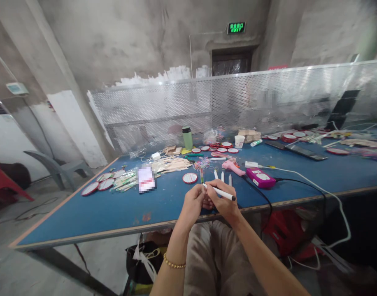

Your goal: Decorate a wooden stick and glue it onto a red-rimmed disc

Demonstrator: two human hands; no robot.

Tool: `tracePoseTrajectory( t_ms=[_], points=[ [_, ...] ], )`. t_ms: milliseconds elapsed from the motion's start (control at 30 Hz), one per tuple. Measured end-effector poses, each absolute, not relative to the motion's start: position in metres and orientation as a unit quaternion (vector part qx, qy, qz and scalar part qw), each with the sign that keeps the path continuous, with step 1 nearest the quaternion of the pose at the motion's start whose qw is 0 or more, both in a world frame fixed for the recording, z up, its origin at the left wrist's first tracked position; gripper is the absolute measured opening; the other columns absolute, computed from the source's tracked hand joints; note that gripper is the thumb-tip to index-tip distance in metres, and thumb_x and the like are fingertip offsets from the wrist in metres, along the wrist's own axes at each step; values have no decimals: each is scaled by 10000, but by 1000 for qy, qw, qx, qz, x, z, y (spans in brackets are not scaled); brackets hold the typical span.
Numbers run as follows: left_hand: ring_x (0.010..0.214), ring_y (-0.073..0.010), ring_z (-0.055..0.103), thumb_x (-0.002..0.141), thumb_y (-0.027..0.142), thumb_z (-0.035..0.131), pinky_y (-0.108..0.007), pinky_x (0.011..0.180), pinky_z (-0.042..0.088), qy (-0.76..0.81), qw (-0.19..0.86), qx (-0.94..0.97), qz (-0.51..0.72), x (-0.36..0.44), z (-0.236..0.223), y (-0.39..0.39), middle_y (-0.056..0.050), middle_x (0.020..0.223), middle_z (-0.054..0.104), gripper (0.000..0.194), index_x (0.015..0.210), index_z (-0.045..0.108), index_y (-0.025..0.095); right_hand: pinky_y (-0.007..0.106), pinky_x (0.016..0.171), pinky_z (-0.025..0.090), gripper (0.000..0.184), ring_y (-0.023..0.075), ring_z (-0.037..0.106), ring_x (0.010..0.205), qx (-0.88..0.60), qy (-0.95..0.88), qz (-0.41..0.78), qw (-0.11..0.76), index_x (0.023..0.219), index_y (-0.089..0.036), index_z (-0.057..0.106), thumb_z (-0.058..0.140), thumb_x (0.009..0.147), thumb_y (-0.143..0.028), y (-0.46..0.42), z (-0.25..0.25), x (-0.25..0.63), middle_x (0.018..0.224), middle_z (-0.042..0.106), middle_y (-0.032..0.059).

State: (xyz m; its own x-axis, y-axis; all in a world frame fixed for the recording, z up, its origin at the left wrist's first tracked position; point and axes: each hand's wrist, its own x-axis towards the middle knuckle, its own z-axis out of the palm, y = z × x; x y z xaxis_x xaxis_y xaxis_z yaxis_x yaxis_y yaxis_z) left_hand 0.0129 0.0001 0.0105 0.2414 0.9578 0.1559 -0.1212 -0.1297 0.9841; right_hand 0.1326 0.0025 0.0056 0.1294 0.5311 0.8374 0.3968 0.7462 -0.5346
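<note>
My right hand is closed round a white marker pen with a black end, its tip pointing left toward my other hand. A narrow stick with green and brownish colouring stands up from the fingers of my left hand, which is closed on its lower part. The two hands nearly meet at the table's front edge, and the fingers partly hide the stick's lower end. Just beyond them lie several more white pens. A round white disc with a red rim rests to the left.
On the blue table are a phone, wooden sticks, a pink glue gun, a purple box with cables, a green bottle and a white cup. A perforated metal screen stands behind.
</note>
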Motion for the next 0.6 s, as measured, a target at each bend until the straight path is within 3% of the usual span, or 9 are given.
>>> tracePoseTrajectory(
  t_ms=[600],
  points=[
    [492,-120,582,705,480,669,-260,522,527,370,549,564,494,13,13,-1,34,583,595,335,724,514,184,207,510,492,179,113,609,501,-365,-656,61,658,765,-189,699,556,860,-238,2,6,134,631,697,6]
  ],
)
